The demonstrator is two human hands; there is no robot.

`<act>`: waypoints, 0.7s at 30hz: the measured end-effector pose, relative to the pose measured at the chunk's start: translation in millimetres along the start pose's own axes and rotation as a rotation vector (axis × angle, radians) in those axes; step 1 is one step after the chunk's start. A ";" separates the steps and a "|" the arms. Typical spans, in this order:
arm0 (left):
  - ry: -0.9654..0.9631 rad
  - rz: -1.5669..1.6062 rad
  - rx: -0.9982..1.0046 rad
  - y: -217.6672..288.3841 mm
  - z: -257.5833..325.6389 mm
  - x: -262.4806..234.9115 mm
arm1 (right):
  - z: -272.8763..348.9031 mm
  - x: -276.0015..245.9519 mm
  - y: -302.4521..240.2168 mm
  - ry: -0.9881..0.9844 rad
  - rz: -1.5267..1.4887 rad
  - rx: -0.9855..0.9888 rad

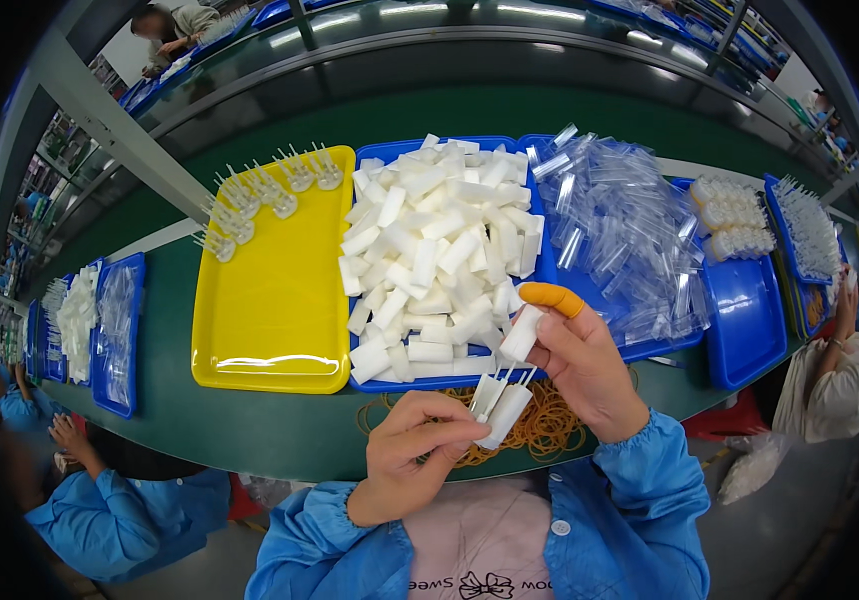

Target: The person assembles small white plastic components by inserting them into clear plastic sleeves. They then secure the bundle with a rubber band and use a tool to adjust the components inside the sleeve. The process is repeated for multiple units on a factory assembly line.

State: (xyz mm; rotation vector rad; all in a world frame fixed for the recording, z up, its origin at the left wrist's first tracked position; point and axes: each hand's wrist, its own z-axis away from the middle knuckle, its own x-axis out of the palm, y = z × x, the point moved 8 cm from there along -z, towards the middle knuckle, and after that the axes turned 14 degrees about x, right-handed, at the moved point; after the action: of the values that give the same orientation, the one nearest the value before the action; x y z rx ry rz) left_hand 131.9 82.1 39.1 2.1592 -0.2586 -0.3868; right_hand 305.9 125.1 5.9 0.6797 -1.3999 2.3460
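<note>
My left hand (412, 448) pinches a small white part with thin upright prongs (488, 393) above the table's near edge. A white foam-like block (507, 415) stands against that part, along one prong. Between the thumb and fingers of my right hand (595, 375) is another white block (522, 334), tilted just above the prong tips. An orange finger cot (552, 298) covers one of its fingertips. Right behind both hands a blue tray (420, 381) is heaped with loose white blocks (440, 245).
To the left lies a yellow tray (270, 310) with several white pronged parts (240, 215) at its far end. On the right are clear plastic sleeves (620, 240) and a blue tray (750, 325) with cream-white pieces (730, 215). Rubber bands (540, 430) lie beneath my hands. Other people sit at both sides.
</note>
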 end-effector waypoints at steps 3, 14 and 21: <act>0.032 -0.017 -0.026 -0.6 2.8 -3.6 | 1.6 0.5 -0.2 -0.027 0.003 0.002; -0.009 -0.033 -0.012 -0.8 -0.9 -1.7 | 5.5 8.1 5.2 -0.062 0.234 -0.047; 0.003 -0.145 0.112 6.7 -0.4 -7.1 | 15.6 15.7 -2.2 -0.045 0.602 -0.132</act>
State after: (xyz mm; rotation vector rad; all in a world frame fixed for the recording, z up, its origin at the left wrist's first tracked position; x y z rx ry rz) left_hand 125.2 80.8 46.0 2.2956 -0.1246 -0.4604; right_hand 297.5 112.9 22.4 0.2971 -1.9765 2.6390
